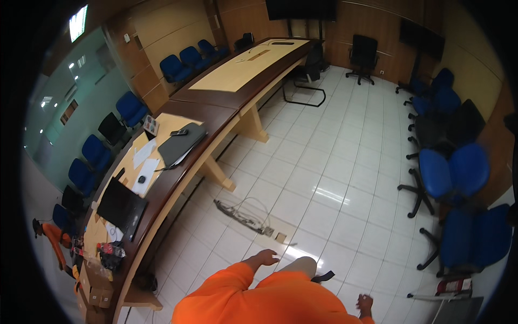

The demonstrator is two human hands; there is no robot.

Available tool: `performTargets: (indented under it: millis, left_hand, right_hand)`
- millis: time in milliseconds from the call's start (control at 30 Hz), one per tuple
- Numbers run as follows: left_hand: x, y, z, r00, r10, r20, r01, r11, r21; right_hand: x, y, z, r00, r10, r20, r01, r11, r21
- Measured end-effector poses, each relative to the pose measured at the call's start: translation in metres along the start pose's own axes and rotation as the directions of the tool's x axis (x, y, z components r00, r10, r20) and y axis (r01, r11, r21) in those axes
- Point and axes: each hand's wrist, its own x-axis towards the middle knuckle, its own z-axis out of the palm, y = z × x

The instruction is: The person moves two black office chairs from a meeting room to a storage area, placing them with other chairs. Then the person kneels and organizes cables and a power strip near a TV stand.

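Left hand [263,257]: coming out of a bright orange sleeve [229,279], it is hanging over the floor with loosely extended fingers, grasping nothing that shows.
Right hand [365,303]: it is hanging low at the person's other side, fingers curling inward; I cannot tell whether they are gripping anything.
Cables: a tangled bundle of grey and dark cables [243,217] is lying on the glossy white tiled floor [334,162], just beyond the left hand and apart from it. A small tan square piece [280,237] is lying at its near end.
Table: a long, curving table with a dark brown rim [216,110] is standing to the left, bearing an open black laptop [121,208], white papers [143,154] and a flat dark grey case [181,144].
Chairs: blue wheeled chairs [469,170] are lining the right wall.
Far left: another person in orange [54,240] is standing behind the table, near brown cardboard boxes [96,286].
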Motion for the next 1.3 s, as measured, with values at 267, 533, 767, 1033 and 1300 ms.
performTargets:
  millis: [267, 533, 767, 1033, 1300]
  left_hand:
    - [0.157, 0.02, -0.091, 0.982, -0.19, 0.006, 0.19, 0.982, 0.022]
    - [0.395, 0.121, -0.307, 0.991, -0.039, -0.128, 0.022, 0.99, -0.137]
    - [0.564, 0.207, -0.523, 0.992, -0.024, -0.121, -0.01, 0.961, -0.275]
    - [0.695, 0.188, -0.637, 0.959, -0.244, -0.142, 0.225, 0.965, -0.138]
    - [0.812, 0.199, -0.755, 0.841, -0.459, -0.285, 0.276, 0.819, -0.503]
  right_hand:
    - [0.305, -0.278, -0.083, 0.944, -0.297, -0.144, 0.318, 0.935, 0.157]
    - [0.346, -0.374, -0.06, 0.934, 0.029, 0.356, 0.028, 0.988, -0.153]
    - [0.484, -0.53, -0.062, 0.934, 0.004, 0.356, 0.076, 0.975, -0.209]
    - [0.747, -0.684, -0.1, 0.695, -0.502, 0.515, 0.714, 0.394, -0.58]
    - [1.048, -1.024, -0.14, 0.894, -0.436, 0.106, 0.448, 0.848, -0.283]
